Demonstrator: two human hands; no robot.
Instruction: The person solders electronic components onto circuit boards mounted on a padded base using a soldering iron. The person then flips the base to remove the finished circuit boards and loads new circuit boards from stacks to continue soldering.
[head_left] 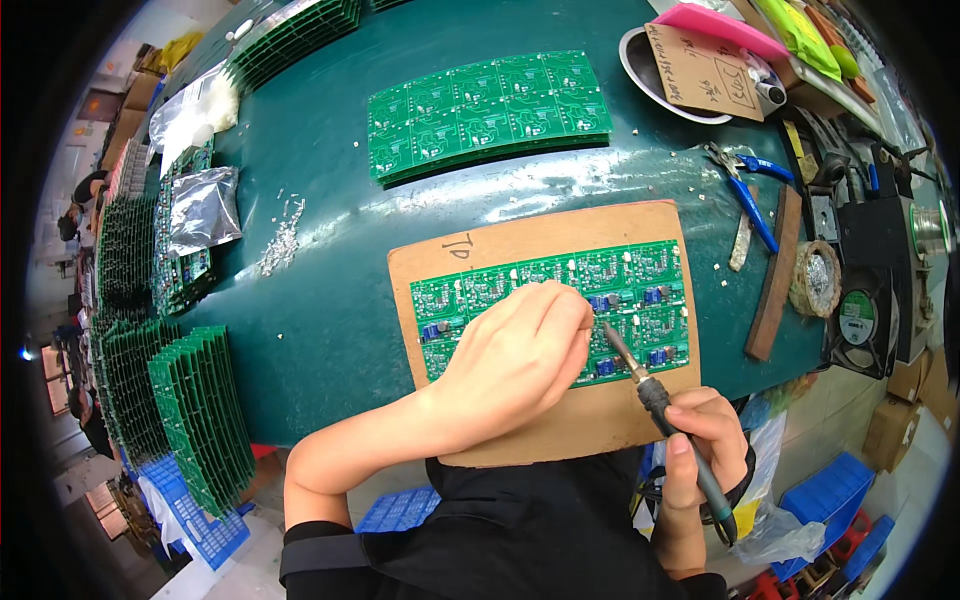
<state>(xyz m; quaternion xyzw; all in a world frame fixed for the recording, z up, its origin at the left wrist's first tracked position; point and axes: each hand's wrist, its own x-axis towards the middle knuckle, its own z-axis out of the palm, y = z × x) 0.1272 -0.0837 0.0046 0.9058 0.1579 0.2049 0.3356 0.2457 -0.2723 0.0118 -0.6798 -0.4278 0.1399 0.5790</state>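
Note:
A green circuit board panel (657, 262), crowded with small parts and blue components, lies on a sheet of brown cardboard (600, 420) at the table's near side. Over the middle of the panel, my left hand (525, 345) is closed with its fingertips together; whatever they pinch is hidden from this view. A soldering iron (652, 393) is gripped in my right hand (705, 445), its handle slanting up and left. The iron's tip points at the panel just right of my left fingertips; whether it touches cannot be told.
Beyond the cardboard sits a stack of green panels (490, 110). Small white parts (283, 237) lie scattered at left, near a silver bag (205, 210) and upright boards (200, 410). Blue-handled pliers (750, 205), a wooden strip (774, 275), a solder-tip cleaner (815, 278) and a fan (860, 318) occupy the right.

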